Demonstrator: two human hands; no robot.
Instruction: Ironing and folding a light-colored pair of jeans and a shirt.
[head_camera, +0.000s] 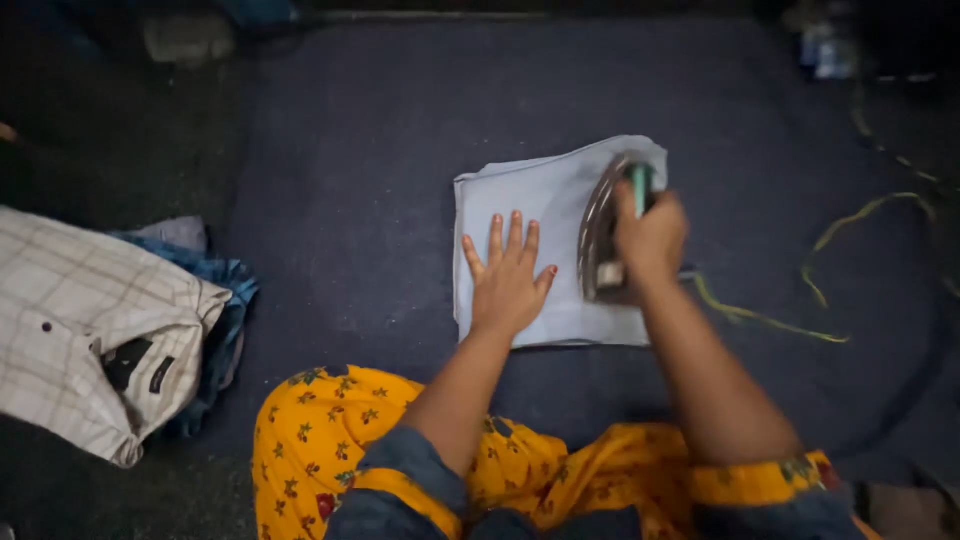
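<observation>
ironing a folded cloth on a dark mat

mid-frame: pale blue cloth (540, 200), folded to a rough square, flat on the dark mat (350, 150). left hand (508, 280) pressed on the cloth's lower left part, all 5 fingers spread and flat, gripping nothing, just pinning the fabric. right hand (650, 238) closed around the green handle of the iron (605, 225), sole down on the cloth's right half, nose toward the top of the frame. yellow-green cord (790, 325) trailing off to the right across the mat.

step in hand, judging by the pose: pressing the right half while the left half is held still. next move likely calls for keeping the spread fingers well apart from the iron's edge.

left of frame: checked shirt (90, 330) over blue garments (225, 300). bottom: yellow floral clothing (320, 430).
</observation>
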